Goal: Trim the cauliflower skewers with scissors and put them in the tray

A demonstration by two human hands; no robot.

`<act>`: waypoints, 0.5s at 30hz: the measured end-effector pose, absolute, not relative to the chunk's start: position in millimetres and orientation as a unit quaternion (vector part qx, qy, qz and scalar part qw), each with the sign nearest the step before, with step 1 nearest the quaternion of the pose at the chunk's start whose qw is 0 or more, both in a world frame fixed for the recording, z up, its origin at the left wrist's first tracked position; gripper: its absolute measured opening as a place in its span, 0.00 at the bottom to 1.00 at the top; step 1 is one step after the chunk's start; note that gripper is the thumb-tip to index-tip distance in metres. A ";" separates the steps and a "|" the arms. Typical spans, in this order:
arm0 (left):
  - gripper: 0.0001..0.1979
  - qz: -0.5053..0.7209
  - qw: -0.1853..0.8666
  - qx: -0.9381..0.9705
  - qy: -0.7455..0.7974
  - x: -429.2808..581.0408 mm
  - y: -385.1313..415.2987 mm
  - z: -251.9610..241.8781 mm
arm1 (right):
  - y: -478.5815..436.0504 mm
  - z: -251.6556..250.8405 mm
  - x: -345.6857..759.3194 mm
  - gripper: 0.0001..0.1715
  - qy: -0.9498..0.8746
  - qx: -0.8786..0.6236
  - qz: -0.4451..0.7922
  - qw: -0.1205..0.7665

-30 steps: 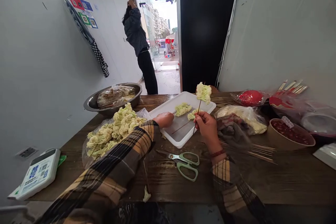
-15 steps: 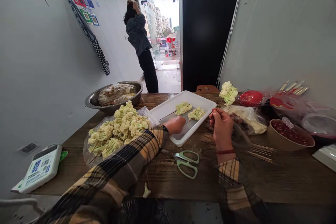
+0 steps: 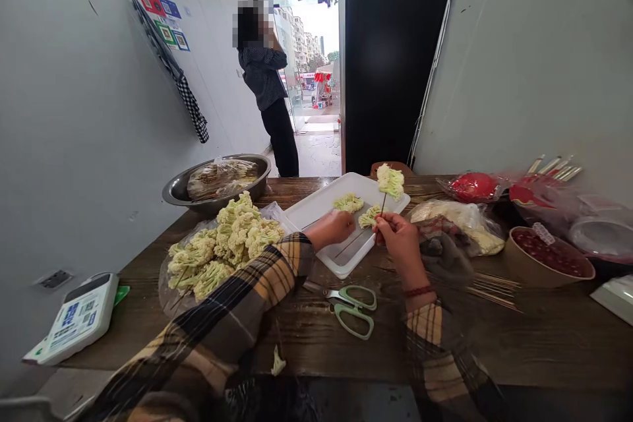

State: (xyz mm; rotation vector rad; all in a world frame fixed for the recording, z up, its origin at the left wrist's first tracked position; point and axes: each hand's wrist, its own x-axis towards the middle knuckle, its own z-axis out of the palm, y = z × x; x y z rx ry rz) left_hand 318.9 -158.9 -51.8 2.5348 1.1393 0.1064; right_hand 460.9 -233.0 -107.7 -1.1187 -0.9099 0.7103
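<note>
My right hand [image 3: 399, 241] pinches a thin wooden skewer [image 3: 384, 203] upright, with a cauliflower floret [image 3: 390, 182] on its top end. The floret stands above the right side of a white plastic tray [image 3: 341, 270]. Inside the tray lie two more skewered florets, one cauliflower piece [image 3: 349, 202] farther back and another cauliflower piece [image 3: 368, 217] near my right fingers. My left hand [image 3: 333, 229] is over the tray's left part with its fingers curled closed; whatever they may hold is hidden. Beside my left forearm is a heap of cauliflower [image 3: 232, 244] on a plastic bag.
Green-handled scissors [image 3: 353, 310] lie in front of the tray. Loose skewers [image 3: 494, 290] and a tub of red contents [image 3: 548, 254] are at right. A metal basin [image 3: 178, 194] stands back left, a white device [image 3: 82, 316] front left. A person [image 3: 267, 86] stands by the door.
My right hand has moved left, bringing the skewered cauliflower over the tray. My left hand has risen slightly and shifted a little right. The person by the door has lowered their arms.
</note>
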 end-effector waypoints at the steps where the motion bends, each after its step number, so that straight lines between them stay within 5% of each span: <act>1: 0.13 0.046 0.202 0.893 0.401 318.8 -160.0 -46.6 | -232.0 -109.0 459.5 0.18 -0.416 -0.502 0.319 0.688; 7: 0.13 0.094 0.477 0.807 0.334 317.5 -183.2 -29.5 | -227.5 -114.8 456.1 0.19 -0.447 -0.511 0.289 0.675; 11: 0.04 0.111 0.493 0.790 0.348 318.0 -193.6 -34.3 | -226.7 -117.7 455.9 0.18 -0.459 -0.518 0.270 0.670; 15: 0.05 0.143 0.496 0.781 0.351 319.8 -195.7 -40.8 | -228.5 -117.7 454.3 0.16 -0.477 -0.519 0.260 0.660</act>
